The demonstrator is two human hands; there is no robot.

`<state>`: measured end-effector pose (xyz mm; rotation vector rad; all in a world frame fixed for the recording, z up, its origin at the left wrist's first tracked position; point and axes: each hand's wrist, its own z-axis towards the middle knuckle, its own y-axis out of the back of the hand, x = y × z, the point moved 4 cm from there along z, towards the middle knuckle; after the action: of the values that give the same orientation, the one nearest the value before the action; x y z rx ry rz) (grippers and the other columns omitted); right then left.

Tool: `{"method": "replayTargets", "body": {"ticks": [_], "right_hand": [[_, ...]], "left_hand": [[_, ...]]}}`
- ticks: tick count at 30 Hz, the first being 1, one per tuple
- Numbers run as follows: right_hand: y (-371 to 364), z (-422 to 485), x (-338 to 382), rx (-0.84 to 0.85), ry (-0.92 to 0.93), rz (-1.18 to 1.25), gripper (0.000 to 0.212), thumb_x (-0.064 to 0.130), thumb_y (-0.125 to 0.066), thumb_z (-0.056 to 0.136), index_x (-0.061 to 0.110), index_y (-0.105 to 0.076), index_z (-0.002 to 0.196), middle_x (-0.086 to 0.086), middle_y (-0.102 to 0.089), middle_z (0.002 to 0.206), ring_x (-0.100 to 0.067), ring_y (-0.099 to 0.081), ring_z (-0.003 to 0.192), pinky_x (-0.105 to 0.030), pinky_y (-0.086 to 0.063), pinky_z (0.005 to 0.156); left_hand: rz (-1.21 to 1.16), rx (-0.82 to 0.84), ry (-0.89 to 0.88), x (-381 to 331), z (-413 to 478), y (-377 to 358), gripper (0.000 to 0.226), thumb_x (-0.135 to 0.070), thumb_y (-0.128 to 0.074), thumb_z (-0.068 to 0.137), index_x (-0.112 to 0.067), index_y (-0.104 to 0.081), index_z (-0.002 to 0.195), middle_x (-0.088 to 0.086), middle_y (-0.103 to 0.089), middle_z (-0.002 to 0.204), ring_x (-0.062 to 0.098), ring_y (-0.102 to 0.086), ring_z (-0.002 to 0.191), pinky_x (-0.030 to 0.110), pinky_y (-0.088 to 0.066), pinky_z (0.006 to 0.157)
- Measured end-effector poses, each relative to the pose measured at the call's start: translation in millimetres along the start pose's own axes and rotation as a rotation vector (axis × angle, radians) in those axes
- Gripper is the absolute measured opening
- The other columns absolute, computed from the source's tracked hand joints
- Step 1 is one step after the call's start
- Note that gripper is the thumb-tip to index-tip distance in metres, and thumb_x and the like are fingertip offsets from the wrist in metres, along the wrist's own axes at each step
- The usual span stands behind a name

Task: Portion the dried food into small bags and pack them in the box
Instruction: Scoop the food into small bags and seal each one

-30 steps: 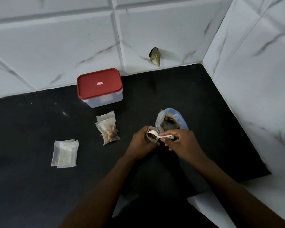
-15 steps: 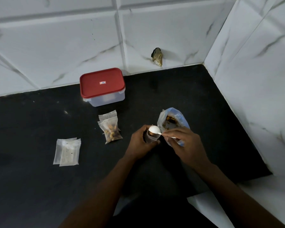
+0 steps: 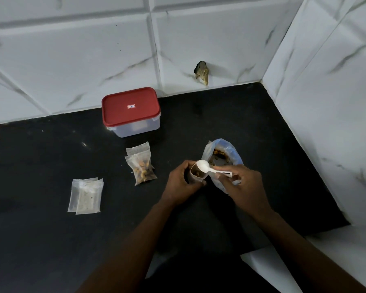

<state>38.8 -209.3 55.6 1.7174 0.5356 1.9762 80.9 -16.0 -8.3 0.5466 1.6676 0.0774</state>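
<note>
Brown dried food (image 3: pixel 197 172) sits in the small bag (image 3: pixel 193 179) the left hand (image 3: pixel 183 183) grips; right hand (image 3: pixel 244 186) pinches white spoon (image 3: pixel 203 166).

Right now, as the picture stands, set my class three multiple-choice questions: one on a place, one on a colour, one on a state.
1. Where does the box stand? A. by the back wall B. in the right corner C. at the counter's front edge
2. What colour is its lid? A. blue B. red C. green
3. The small bag in the left hand is: A. sealed B. held open at the spoon C. lying flat
Answers: 1 A, it sits close to the back wall; 2 B, the lid is plainly red; 3 B, the right hand holds the spoon at its open mouth.
</note>
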Motion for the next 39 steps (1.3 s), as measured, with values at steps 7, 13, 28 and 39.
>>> {"method": "replayTargets", "body": {"ticks": [7, 13, 28, 39], "right_hand": [[13.1, 10.1, -16.5, -0.063, -0.317, 0.452, 0.023, 0.01, -0.073, 0.088, 0.022, -0.074, 0.107, 0.006, -0.078, 0.102, -0.012, -0.074, 0.094, -0.025, -0.06, 0.076], [39.9, 23.9, -36.3, -0.176, -0.335, 0.238, 0.021, 0.017, -0.08, 0.083, 0.03, -0.073, 0.097, 0.011, -0.076, 0.093, -0.002, -0.072, 0.089, -0.019, -0.058, 0.07], [19.8, 69.4, -56.8, 0.203, -0.13, -0.264, 0.014, 0.028, -0.075, 0.089, 0.023, -0.074, 0.102, 0.009, -0.073, 0.092, -0.001, -0.068, 0.084, -0.029, -0.059, 0.079], [13.0, 75.8, -56.2, 0.465, -0.147, -0.296, 0.008, 0.038, -0.073, 0.088, 0.041, -0.073, 0.095, 0.01, -0.073, 0.095, 0.0, -0.069, 0.088, -0.031, -0.06, 0.081]], "left_hand": [[0.002, -0.012, 0.03, 1.7, 1.6, 0.6, 0.055, -0.013, -0.085, 0.079, -0.04, -0.056, 0.117, -0.016, -0.066, 0.116, -0.009, -0.062, 0.109, 0.009, -0.05, 0.084], [0.024, 0.0, 0.066, 6.7, 1.8, -0.4, 0.055, -0.017, -0.085, 0.08, -0.034, -0.057, 0.124, -0.015, -0.064, 0.119, -0.003, -0.062, 0.111, 0.013, -0.05, 0.085], [0.03, 0.104, 0.012, 7.3, -1.8, -8.3, 0.038, -0.004, -0.078, 0.082, -0.027, -0.061, 0.108, -0.008, -0.067, 0.105, 0.003, -0.067, 0.097, 0.021, -0.056, 0.082], [0.06, 0.157, 0.051, 6.6, -0.2, -12.2, 0.044, -0.011, -0.08, 0.084, -0.037, -0.058, 0.112, -0.012, -0.066, 0.11, -0.004, -0.064, 0.101, 0.021, -0.053, 0.085]]}}
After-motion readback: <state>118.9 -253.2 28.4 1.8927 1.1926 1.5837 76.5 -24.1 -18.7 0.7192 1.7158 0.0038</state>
